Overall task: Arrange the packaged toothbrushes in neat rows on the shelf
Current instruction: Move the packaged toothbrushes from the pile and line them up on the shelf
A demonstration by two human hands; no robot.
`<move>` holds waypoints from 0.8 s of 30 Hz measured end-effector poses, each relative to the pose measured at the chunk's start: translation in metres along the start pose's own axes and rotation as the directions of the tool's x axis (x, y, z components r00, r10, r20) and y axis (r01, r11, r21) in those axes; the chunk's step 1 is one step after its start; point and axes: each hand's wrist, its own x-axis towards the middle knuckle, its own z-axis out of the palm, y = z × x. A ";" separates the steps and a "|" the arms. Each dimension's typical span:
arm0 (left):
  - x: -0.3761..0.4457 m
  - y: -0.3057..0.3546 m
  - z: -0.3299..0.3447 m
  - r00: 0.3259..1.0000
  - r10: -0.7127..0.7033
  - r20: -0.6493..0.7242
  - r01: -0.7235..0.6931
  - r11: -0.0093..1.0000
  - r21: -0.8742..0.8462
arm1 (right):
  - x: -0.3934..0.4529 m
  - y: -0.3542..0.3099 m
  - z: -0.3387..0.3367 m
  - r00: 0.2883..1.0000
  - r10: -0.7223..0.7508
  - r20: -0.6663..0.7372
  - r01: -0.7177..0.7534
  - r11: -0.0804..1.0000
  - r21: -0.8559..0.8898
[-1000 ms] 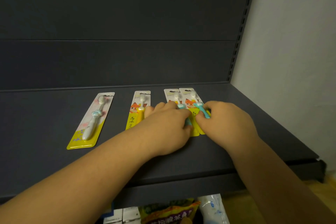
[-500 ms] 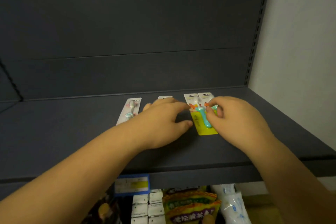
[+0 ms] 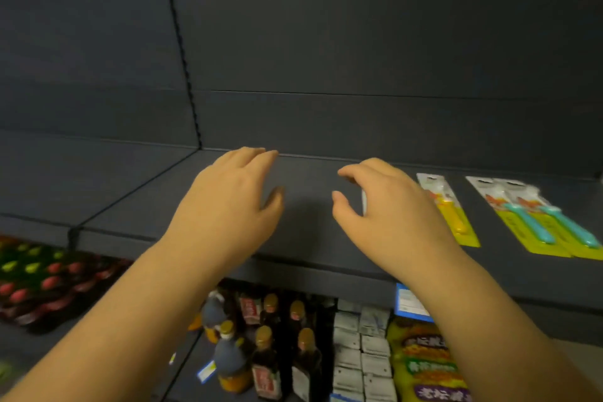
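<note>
On the dark grey shelf point(image 3: 306, 238) three toothbrush packs lie flat at the right: one with a yellow handle point(image 3: 448, 209) and two with teal handles point(image 3: 522, 222) point(image 3: 566, 225), the teal pair overlapping side by side. A white sliver of another pack point(image 3: 363, 204) shows under my right hand point(image 3: 391, 219), which hovers over it with fingers loosely curled and holding nothing. My left hand point(image 3: 228, 206) is spread above bare shelf further left, also holding nothing.
Below the shelf stand several dark bottles point(image 3: 270, 346), stacked grey sachets point(image 3: 362, 352) and yellow snack bags point(image 3: 427, 365). A blue price tag point(image 3: 408, 302) hangs on the shelf lip. Red-and-green printed bags point(image 3: 45, 277) lie at the lower left. A slotted upright point(image 3: 182, 49) splits the back panel.
Both hands have let go of the teal-handled packs and moved left along the shelf. The view has swung left, so the packs now sit at the right.
</note>
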 end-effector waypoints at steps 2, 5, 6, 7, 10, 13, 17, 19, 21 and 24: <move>-0.019 -0.042 -0.016 0.998 -0.062 -0.004 0.062 0.997 0.037 | 0.008 -0.038 0.018 0.998 -0.052 0.035 0.052 0.999 0.017; -0.049 -0.102 -0.045 0.991 -0.135 -0.023 0.137 0.986 0.097 | 0.017 -0.097 0.047 0.993 -0.111 0.045 0.108 0.992 0.069; -0.059 -0.123 -0.054 0.987 -0.159 -0.021 0.160 0.980 0.116 | 0.020 -0.118 0.058 0.990 -0.129 0.048 0.125 0.988 0.085; -0.069 -0.143 -0.063 0.983 -0.184 -0.017 0.185 0.974 0.131 | 0.021 -0.139 0.068 0.987 -0.148 0.057 0.142 0.985 0.101; -0.100 -0.201 -0.088 0.969 -0.245 -0.021 0.245 0.953 0.176 | 0.027 -0.202 0.102 0.973 -0.215 0.089 0.201 0.970 0.140; -0.130 -0.255 -0.109 0.959 -0.281 -0.030 0.281 0.935 0.216 | 0.034 -0.261 0.133 0.959 -0.266 0.094 0.248 0.954 0.172; -0.162 -0.321 -0.132 0.935 -0.351 -0.041 0.349 0.898 0.266 | 0.041 -0.327 0.167 0.944 -0.315 0.101 0.288 0.932 0.221; -0.175 -0.350 -0.140 0.920 -0.386 -0.065 0.387 0.872 0.301 | 0.043 -0.356 0.183 0.926 -0.354 0.130 0.317 0.917 0.240; -0.187 -0.376 -0.148 0.907 -0.413 -0.077 0.413 0.844 0.341 | 0.049 -0.383 0.199 0.910 -0.392 0.136 0.350 0.901 0.256; -0.203 -0.412 -0.157 0.880 -0.466 -0.090 0.464 0.805 0.370 | 0.061 -0.424 0.222 0.891 -0.434 0.131 0.383 0.876 0.293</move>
